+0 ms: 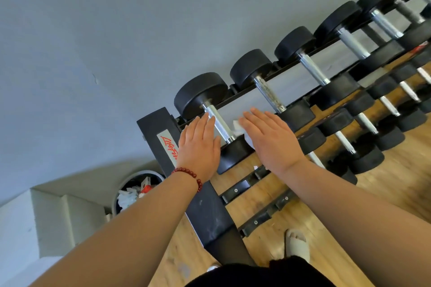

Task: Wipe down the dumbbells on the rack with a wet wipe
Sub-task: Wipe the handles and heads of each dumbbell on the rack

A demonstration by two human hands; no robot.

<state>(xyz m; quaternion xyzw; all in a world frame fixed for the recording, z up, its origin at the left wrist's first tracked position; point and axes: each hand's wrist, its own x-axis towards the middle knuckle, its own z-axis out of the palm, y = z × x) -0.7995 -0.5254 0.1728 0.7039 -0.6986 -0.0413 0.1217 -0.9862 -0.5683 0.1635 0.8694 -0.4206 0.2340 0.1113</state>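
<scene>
Step in hand, as judged: wiping the end dumbbell (pixel 218 123), top tier of the rack (pixel 161 123); the rest of the row is likely still to do.

Wet wipe (pixel 238 127): just right of that dumbbell's knurled handle, under the right hand (pixel 272 140), with a white edge showing at the thumb side.

Right hand: flat, fingers straight and together.

Left hand (pixel 198 147): flat, fingers straight, at the handle's left side, holding nothing.

Next move calls for: sliding the wipe left onto the handle, wrapping it round, then covering both heads.
</scene>
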